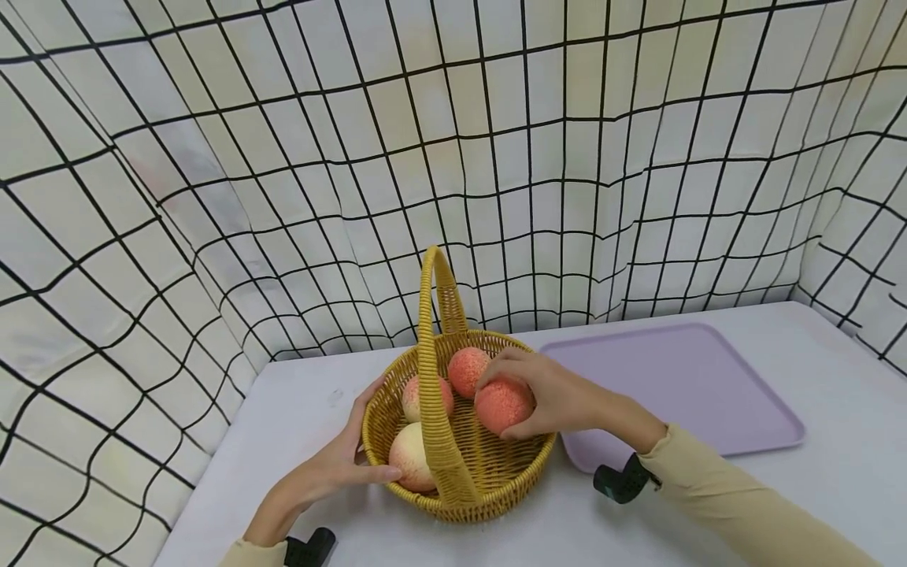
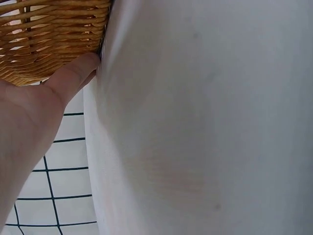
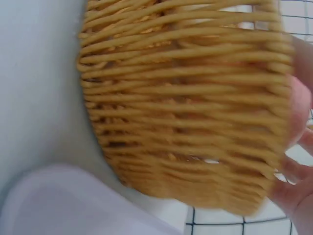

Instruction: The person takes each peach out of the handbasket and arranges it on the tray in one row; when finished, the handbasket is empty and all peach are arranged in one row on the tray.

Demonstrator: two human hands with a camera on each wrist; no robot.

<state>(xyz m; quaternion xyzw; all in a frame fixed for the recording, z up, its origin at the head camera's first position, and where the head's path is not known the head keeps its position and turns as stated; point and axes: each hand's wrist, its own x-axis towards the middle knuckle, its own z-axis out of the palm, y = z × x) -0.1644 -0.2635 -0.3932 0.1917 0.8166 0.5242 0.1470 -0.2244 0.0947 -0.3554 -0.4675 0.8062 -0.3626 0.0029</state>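
In the head view a yellow wicker basket (image 1: 499, 500) with a tall handle holds several peach-like balls. The right hand (image 1: 560, 394) grips a red ball (image 1: 503, 405) inside the basket's right half, fingers over its top and thumb below. A second red ball (image 1: 468, 371) lies behind it. Left of the handle are a pink-and-cream ball (image 1: 412, 398) and a paler one (image 1: 411, 458). The left hand (image 1: 336, 465) rests against the basket's left side, thumb near the pale ball. In the left wrist view the fingers (image 2: 73, 76) touch the wicker wall (image 2: 54, 39) low down.
A light purple tray (image 1: 673, 386) lies to the right of the basket on the white table (image 1: 298, 409). Behind and beside the table hangs white cloth with a black grid net (image 1: 524, 157). The right wrist view shows the tray's corner (image 3: 58, 196) near the basket.
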